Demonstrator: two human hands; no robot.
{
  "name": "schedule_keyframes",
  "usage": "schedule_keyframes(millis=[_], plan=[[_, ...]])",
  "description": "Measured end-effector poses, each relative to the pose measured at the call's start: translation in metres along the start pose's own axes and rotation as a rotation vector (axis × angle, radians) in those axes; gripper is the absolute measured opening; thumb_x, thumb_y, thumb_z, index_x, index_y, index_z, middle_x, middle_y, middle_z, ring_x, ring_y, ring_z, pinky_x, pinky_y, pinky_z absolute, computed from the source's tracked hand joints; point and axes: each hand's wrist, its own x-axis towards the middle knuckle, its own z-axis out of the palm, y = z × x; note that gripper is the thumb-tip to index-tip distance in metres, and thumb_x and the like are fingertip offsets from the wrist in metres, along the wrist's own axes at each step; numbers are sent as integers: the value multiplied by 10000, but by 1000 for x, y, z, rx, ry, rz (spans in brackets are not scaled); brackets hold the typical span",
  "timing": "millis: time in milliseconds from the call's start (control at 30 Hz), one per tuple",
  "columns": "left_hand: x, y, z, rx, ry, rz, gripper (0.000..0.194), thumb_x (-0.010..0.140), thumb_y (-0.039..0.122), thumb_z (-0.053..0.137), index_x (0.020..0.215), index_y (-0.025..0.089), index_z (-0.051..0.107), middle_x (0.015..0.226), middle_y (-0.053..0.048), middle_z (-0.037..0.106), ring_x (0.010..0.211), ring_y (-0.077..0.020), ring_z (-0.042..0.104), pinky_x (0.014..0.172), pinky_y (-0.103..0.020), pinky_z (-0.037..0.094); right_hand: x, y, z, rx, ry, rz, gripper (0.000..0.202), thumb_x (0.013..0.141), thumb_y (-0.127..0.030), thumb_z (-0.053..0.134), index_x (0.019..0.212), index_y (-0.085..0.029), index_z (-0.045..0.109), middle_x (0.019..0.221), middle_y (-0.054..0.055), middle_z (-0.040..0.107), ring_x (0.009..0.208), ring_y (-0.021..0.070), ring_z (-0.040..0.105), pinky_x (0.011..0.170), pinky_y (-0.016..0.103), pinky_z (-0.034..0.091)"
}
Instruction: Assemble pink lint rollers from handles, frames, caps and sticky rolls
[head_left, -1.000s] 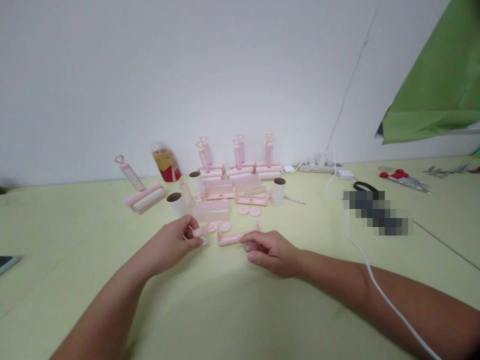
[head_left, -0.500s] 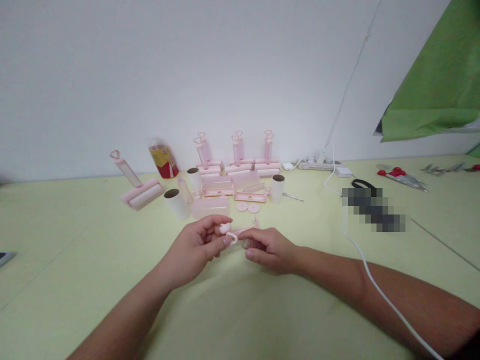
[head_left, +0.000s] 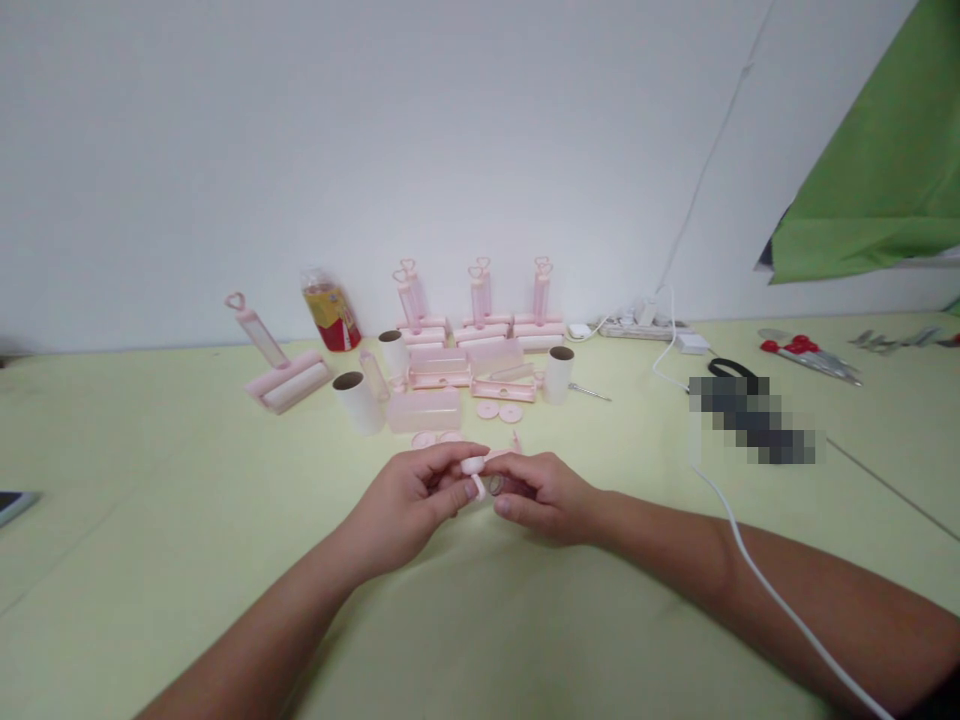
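Observation:
Between thumb and fingers, my left hand (head_left: 416, 503) grips a small pale pink cap (head_left: 472, 466) with a curved piece (head_left: 480, 487) below it. My right hand (head_left: 546, 497) is wrapped round a clear tube (head_left: 496, 485), whose round open end faces the left hand. The fingertips of both hands are close together. Just behind them lie pink discs (head_left: 424, 440) and a small pink part (head_left: 516, 441), partly hidden by the fingers.
Assembled pink rollers (head_left: 478, 335) stand by the wall, one more (head_left: 289, 382) at left. White paper rolls (head_left: 559, 375), clear covers (head_left: 425, 410), a red-yellow package (head_left: 331, 315), a screwdriver (head_left: 590, 392), scissors (head_left: 810, 357) and a white cable (head_left: 757, 570) lie around.
My left hand has moved right with the cap, bringing it closer to the tube in my right hand. Pink discs behind the left hand have come into view. The view has shifted slightly.

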Motion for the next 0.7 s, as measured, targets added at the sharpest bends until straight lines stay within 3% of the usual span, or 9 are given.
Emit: schedule_keyframes(millis=[167, 300, 400, 567, 700], plan=[[0, -1, -1, -58, -20, 10, 311, 823, 289, 676, 1124, 211, 683, 911, -45, 673, 670, -121, 574, 585, -238, 488, 0, 0, 0, -4, 3, 8, 438, 929, -430, 552, 1279, -167, 571, 616, -69, 433, 530, 87, 376, 532, 209, 327], [0, 4, -2, -227, -60, -88, 277, 822, 233, 650, 1091, 186, 606, 680, 3, 629, 550, -124, 582, 502, -237, 506, 0, 0, 0, 16, -7, 13, 446, 940, -407, 545, 1335, -199, 545, 629, -73, 423, 519, 81, 363, 525, 205, 311], [0, 9, -5, -362, -72, -168, 227, 800, 200, 646, 1010, 189, 560, 544, 56, 550, 375, -71, 458, 363, -161, 375, 0, -1, 0, 1, 2, 16, 435, 948, -399, 538, 1344, -219, 549, 651, -66, 441, 530, 79, 387, 543, 203, 328], [1, 14, -8, -502, -35, -194, 237, 738, 153, 677, 909, 185, 517, 651, 59, 552, 362, -5, 341, 323, -108, 221, -1, 1, 0, -18, 46, 7, 443, 952, -443, 518, 1304, -178, 566, 728, -29, 533, 590, 93, 453, 595, 218, 376], [2, 13, -8, -537, -58, -189, 268, 708, 132, 671, 935, 187, 540, 666, 39, 568, 519, -85, 539, 425, -164, 430, -1, 0, 0, -13, 51, 11, 437, 951, -426, 518, 1305, -174, 553, 770, -16, 552, 609, 97, 470, 609, 225, 392]])
